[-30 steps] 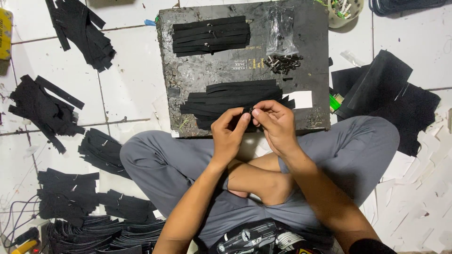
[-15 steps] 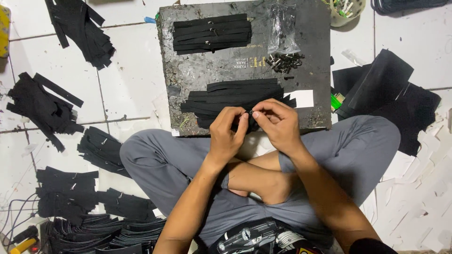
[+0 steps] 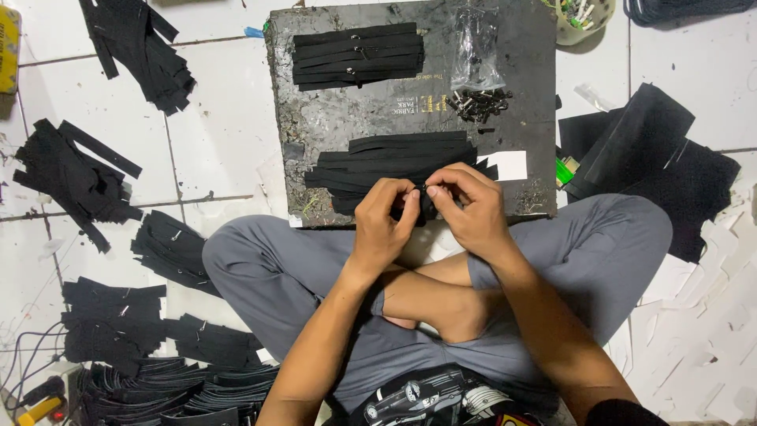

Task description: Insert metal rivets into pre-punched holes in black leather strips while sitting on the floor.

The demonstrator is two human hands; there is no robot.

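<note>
Left hand point(image 3: 384, 225) and right hand point(image 3: 467, 211) pinch one black strap point(image 3: 420, 202) between closed fingertips, at the near edge of the dark board point(image 3: 315, 118). Risk: slipping grip drops the strap onto the strap stack point(image 3: 394, 166), mixing pieces.

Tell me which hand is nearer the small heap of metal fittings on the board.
Right. The right hand sits just below the fittings; the left hand is further off, below and to their left.
</note>
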